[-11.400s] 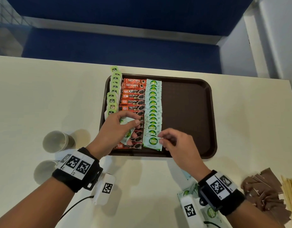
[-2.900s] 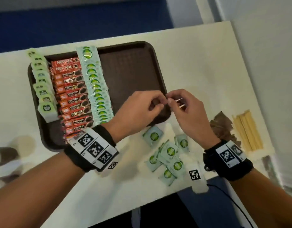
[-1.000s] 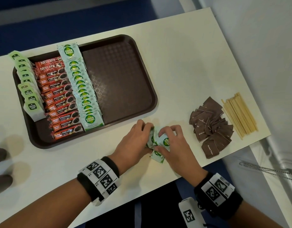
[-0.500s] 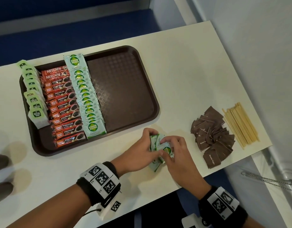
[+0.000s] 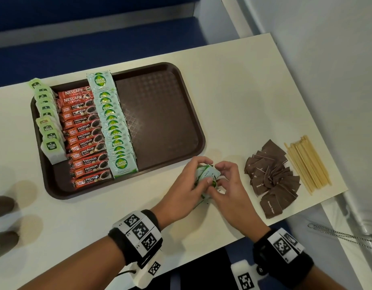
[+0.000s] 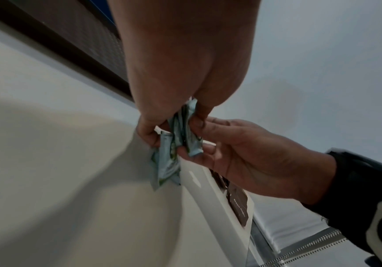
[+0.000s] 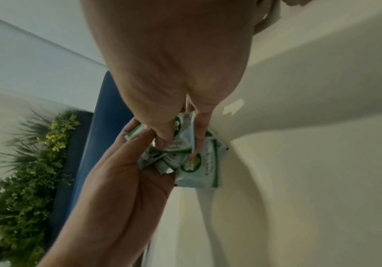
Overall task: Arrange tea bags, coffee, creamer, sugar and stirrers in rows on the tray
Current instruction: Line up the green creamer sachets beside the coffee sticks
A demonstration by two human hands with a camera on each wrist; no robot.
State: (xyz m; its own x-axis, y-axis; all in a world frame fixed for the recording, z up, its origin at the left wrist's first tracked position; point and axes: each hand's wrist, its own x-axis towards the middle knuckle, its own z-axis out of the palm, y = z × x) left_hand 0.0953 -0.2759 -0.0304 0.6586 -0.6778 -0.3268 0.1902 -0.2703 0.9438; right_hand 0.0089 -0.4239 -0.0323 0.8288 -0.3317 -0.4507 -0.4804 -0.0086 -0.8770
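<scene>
A brown tray holds three rows on its left half: green-tagged tea bags, red coffee sticks and pale green coco sugar sachets. Just off the tray's near right corner, both hands hold a bunch of loose coco sugar sachets on the table. My left hand grips the bunch from the left, and my right hand pinches it from the right. The wrist views show the sachets crumpled between the fingers of both hands.
Brown sugar packets lie in a loose pile right of the hands, with wooden stirrers beyond them near the table's right edge. Two cups stand at the far left. The tray's right half is bare.
Both hands have gathered the scattered sachets into one bunch and lifted it slightly; the view has shifted down and left a little.
</scene>
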